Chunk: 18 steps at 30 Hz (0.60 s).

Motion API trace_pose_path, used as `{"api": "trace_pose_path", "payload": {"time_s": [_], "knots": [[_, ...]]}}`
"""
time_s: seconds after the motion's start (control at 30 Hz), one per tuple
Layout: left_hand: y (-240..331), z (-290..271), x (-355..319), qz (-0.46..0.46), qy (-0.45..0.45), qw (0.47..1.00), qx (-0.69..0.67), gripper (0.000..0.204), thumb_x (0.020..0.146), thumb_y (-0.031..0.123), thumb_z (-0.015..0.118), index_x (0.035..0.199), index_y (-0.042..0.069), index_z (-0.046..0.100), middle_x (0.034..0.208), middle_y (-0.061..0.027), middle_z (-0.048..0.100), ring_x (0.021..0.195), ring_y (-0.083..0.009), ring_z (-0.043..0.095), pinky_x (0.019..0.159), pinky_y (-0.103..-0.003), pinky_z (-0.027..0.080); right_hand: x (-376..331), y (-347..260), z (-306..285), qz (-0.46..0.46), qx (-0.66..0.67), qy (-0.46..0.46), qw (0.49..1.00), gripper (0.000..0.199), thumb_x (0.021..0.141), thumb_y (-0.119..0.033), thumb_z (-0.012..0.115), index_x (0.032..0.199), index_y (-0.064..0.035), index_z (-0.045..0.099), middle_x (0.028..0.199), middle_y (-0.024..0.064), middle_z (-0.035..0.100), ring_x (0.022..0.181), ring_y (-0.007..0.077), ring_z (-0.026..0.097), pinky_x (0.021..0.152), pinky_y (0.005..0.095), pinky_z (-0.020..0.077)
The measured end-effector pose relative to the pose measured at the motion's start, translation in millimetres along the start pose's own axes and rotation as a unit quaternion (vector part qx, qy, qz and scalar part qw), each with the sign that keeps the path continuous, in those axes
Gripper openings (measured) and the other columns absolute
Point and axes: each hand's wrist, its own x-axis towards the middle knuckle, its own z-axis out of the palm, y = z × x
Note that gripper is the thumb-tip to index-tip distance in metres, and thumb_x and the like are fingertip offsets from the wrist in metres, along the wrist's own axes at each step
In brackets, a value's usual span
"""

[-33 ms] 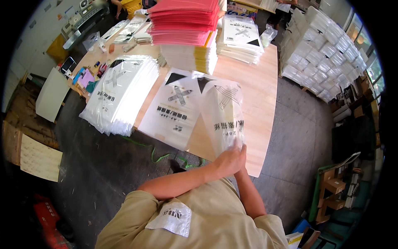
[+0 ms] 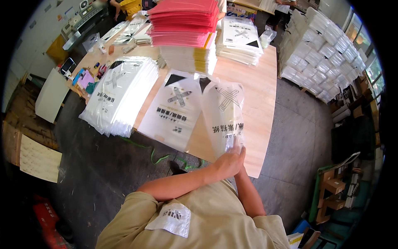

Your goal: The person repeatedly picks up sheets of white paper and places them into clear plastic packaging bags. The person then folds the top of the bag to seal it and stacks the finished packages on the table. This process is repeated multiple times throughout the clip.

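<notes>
A translucent printed plastic bag (image 2: 227, 112), with crossed pencils and a black corner, curves up off the table at its near end. My left hand (image 2: 228, 163) is closed on that near end, its arm reaching across my front. Close behind it, my right hand (image 2: 241, 161) grips the bag's near right edge; most of its fingers are hidden. A second printed bag (image 2: 174, 110) lies flat just left of the held one, partly under its far corner. Further left sits a thick stack of matching bags (image 2: 120, 93).
Red plastic packs (image 2: 184, 18) rise in a tall pile over white ones at the table's (image 2: 262, 108) far middle. More printed packs (image 2: 238, 37) stand right of them. Wrapped bundles (image 2: 323, 54) are heaped beyond the right edge. Green strap (image 2: 155, 159) trails on the floor.
The held bag's curled near part has shifted and opened out slightly, showing its pencil print flatter. Both hands stay together at nearly the same place.
</notes>
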Motion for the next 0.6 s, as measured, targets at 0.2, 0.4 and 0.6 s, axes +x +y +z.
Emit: {"api": "trace_pose_path", "payload": {"time_s": [0.2,0.4,0.6], "knots": [[-15,-8,-9,-0.044,-0.067,0.997,-0.019,0.062,0.078,0.001,0.057,0.136,-0.011,0.041,0.128,-0.0439,0.045,0.077,-0.0418,0.069,0.066,-0.047,0.057,35,-49,10,-0.024,-0.138,-0.001,0.99,0.057,0.086,-0.036,0.068,0.122,0.0048,0.052,0.083,0.0199,0.069,0.074,0.0363,0.068,0.062,0.0444,0.0523],[-45,1,-17,-0.005,0.029,0.999,0.022,0.06,0.081,0.004,0.063,0.137,0.003,0.043,0.103,-0.0233,0.061,0.075,-0.0367,0.068,0.062,-0.045,0.056,62,-86,1,-0.088,-0.149,-0.06,0.983,0.058,0.085,-0.039,0.07,0.119,0.0051,0.053,0.082,0.0193,0.069,0.075,0.0366,0.067,0.064,0.0435,0.0522],[-98,21,-52,-0.012,0.059,0.997,0.05,0.066,0.077,0.02,0.075,0.136,0.01,0.049,0.106,-0.014,0.057,0.097,-0.0324,0.059,0.087,-0.046,0.049,50,-56,-1,-0.308,-0.031,0.019,0.951,0.061,0.082,-0.025,0.075,0.128,0.0042,0.048,0.117,0.0226,0.061,0.1,0.0406,0.06,0.088,0.0496,0.0466]]}}
